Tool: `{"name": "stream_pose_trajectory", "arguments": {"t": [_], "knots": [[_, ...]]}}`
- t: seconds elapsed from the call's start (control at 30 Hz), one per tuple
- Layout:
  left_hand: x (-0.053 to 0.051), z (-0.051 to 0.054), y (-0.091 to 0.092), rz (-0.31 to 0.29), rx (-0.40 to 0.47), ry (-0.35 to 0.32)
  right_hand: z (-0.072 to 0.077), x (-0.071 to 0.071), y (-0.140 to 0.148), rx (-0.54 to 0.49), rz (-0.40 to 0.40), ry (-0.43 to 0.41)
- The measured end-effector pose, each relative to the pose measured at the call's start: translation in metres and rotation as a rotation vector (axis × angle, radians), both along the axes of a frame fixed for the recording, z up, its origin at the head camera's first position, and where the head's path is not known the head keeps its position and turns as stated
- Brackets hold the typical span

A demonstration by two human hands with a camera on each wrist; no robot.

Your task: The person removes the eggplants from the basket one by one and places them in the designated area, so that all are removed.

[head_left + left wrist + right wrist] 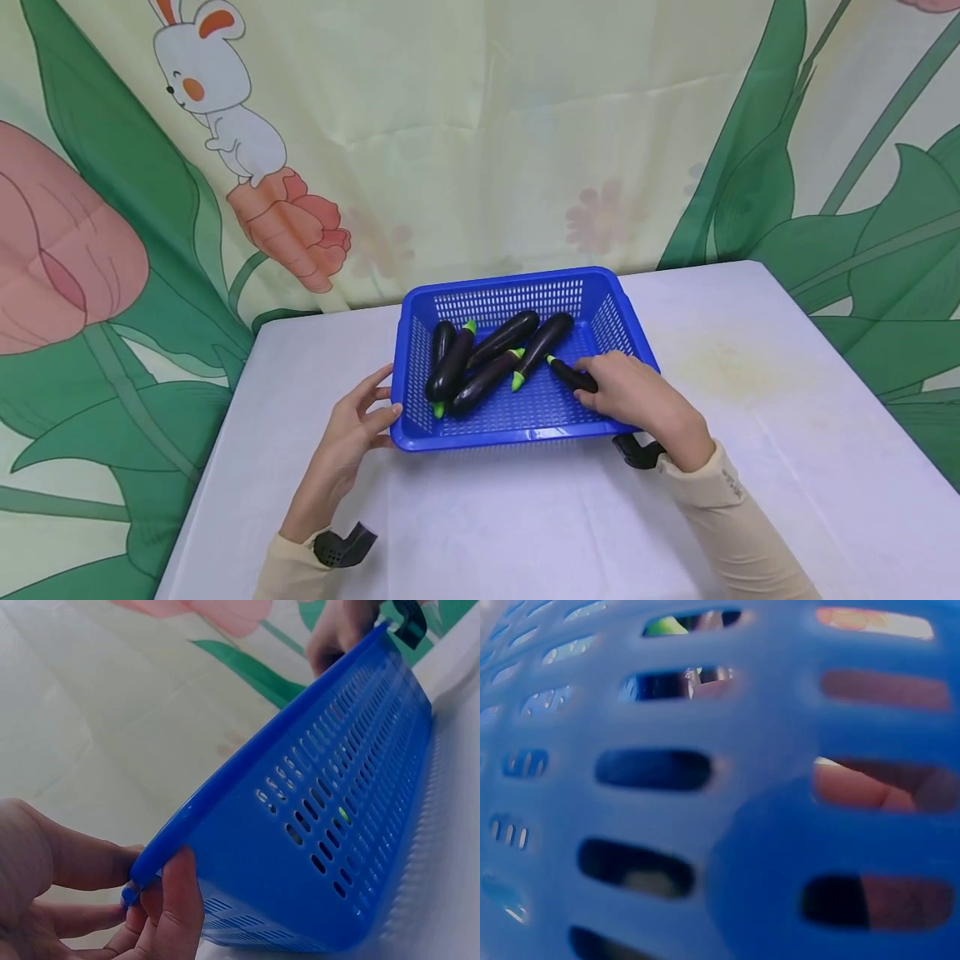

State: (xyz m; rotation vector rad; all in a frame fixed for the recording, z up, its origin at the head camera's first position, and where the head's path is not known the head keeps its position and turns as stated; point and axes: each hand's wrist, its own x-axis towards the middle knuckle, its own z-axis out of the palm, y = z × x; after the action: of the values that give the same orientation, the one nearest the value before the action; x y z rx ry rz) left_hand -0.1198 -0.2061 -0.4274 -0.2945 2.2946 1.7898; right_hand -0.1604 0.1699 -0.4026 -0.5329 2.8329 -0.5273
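Note:
A blue plastic basket [517, 442] holds several dark purple eggplants [451, 367] with green stem ends. My left hand [358, 425] grips the basket's left rim; in the left wrist view, that hand [97, 892] has thumb and fingers on either side of the rim [217, 784]. Inside the basket at the right, my right hand [626, 390] holds a small eggplant [567, 374] by its end, the green tip pointing left. The right wrist view is filled by the slotted basket wall [757, 825], with parts of the right hand [855, 785] showing through the slots.
The basket stands on a table with a white cloth [480, 517]. Behind the table hangs a curtain [465, 167] printed with a rabbit, a carrot, tulips and green leaves. Black devices are strapped at both wrists.

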Motion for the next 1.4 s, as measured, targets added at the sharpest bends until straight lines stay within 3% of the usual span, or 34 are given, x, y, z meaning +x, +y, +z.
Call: {"name": "stream_pose_trajectory", "arguments": {"t": [0.27,0.6,1.4], "knots": [[-0.002,0.000,-0.001,0.004,0.010,0.000,0.004,0.002,0.003,-0.037,-0.005,0.029],[-0.001,-0.001,0.000,-0.008,0.016,0.003,0.008,0.004,0.006,-0.069,-0.051,-0.012],[0.000,-0.001,0.000,0.000,0.023,0.004,0.008,0.001,0.012,-0.162,-0.039,0.092]]}}
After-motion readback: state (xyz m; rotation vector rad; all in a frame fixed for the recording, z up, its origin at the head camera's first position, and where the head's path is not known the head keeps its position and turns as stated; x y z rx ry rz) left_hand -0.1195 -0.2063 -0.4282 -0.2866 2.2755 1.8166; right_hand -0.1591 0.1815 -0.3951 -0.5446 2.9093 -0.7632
